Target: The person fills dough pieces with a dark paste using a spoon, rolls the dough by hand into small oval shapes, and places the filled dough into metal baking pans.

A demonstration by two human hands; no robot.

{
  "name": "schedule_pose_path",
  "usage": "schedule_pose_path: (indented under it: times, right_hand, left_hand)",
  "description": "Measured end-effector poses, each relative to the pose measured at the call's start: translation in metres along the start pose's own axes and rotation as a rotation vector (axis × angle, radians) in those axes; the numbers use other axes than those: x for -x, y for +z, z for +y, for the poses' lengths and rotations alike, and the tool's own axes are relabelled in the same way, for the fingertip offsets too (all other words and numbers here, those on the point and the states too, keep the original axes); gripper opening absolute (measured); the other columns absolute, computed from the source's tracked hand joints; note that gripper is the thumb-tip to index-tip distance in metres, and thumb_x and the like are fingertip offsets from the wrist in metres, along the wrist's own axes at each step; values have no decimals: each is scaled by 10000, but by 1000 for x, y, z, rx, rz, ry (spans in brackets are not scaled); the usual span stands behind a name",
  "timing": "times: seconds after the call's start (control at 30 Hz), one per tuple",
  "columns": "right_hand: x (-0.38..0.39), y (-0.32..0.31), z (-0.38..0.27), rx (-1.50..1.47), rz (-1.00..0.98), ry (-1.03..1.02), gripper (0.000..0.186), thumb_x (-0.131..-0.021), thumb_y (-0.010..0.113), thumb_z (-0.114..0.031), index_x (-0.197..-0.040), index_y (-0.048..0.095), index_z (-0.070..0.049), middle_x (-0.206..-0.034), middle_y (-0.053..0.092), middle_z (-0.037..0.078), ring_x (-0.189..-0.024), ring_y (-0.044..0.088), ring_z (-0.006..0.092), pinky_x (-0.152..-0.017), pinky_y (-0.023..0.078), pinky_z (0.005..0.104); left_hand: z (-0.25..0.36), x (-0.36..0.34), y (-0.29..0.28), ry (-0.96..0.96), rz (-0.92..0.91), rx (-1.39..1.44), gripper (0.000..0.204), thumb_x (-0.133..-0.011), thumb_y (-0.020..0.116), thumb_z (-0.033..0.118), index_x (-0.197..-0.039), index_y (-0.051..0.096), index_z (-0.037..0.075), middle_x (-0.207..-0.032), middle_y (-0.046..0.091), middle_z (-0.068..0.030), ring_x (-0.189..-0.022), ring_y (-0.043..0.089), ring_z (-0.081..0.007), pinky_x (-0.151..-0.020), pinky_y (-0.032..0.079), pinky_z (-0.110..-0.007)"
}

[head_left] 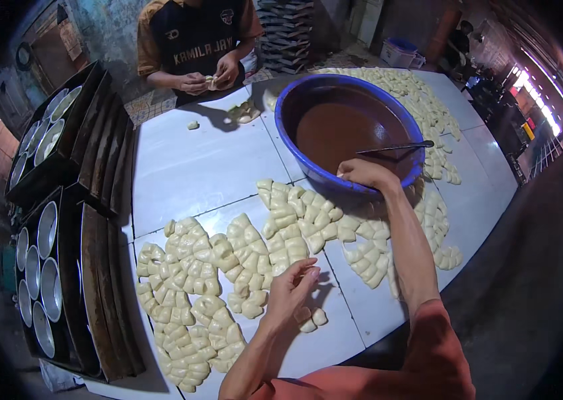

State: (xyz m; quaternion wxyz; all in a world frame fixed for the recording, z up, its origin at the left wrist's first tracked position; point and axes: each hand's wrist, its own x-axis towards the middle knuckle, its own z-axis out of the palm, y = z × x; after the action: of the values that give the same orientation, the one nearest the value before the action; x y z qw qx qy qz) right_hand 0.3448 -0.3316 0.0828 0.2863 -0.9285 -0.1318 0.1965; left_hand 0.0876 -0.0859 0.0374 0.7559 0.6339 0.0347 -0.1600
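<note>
A wide blue plastic basin (286,143) of smooth brown paste (335,130) stands on the table ahead of me. My right hand (365,173) reaches over its near rim, fingers curled inward; a small pale bit shows at the fingertips, too little to name. Nearer to me, my left hand (293,290) hovers over the table with fingers half bent, the thumb apart and nothing visible between them. Just beside it lie a few small dough pieces (311,320). Left of it spreads a large patch of cut, pale dough pieces (191,287), pressed side by side.
A dark-handled tool (395,147) rests across the basin's right rim. More dough pieces (421,100) lie behind and right of it. Black trays with round metal tins (51,287) are stacked at the left. Across the white tiled table (201,167), a co-worker's hands (211,81) hold dough.
</note>
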Motion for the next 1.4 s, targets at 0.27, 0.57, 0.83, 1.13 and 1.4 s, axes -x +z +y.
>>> schedule_pose_path:
  times: [0.27, 0.57, 0.83, 1.13, 1.4]
  right_hand:
    - [-7, 2, -2, -50, 24, 103, 301, -818, 614, -277, -941, 689, -13, -841, 677, 74, -839, 612, 168, -764, 470, 343]
    - [51, -8, -65, -1166, -15, -122, 151, -954, 631, -190, -964, 581, -48, -815, 611, 43, -710, 634, 133, -606, 529, 222]
    - [117, 123, -83, -1536, 173, -103, 165, -976, 599, -198, -1060, 561, -61, -932, 633, 46, -811, 647, 108, -672, 553, 235]
    - [186, 210, -99, -745, 414, -227, 475, -822, 715, 9, -1264, 548, -35, -1152, 589, 72, -1024, 620, 205, -844, 534, 310]
    - [192, 239, -118, -491, 611, -212, 147, -878, 695, -77, -1009, 693, -9, -895, 662, 71, -838, 630, 179, -697, 496, 270]
  left_hand:
    - [3, 2, 3, -50, -48, -9, 434, -982, 615, 292, -1285, 584, -17, -1034, 684, -92, -924, 652, -141, -828, 509, -273]
    - [9, -6, 0, -82, -75, -40, 396, -982, 619, 252, -1283, 587, -2, -1110, 676, -82, -965, 650, -139, -842, 503, -269]
    - [14, -23, 26, -36, -93, 687, 452, -1019, 502, 397, -1305, 569, 53, -1259, 617, -57, -1201, 525, -134, -954, 472, -359]
    - [-27, 25, -19, -43, 284, 570, 261, -921, 696, 128, -1115, 661, -43, -859, 685, -54, -721, 632, -99, -658, 541, -236]
    - [-5, 46, -19, 130, 276, 287, 317, -877, 747, 184, -1105, 682, -26, -1011, 700, -90, -898, 659, -140, -777, 549, -285]
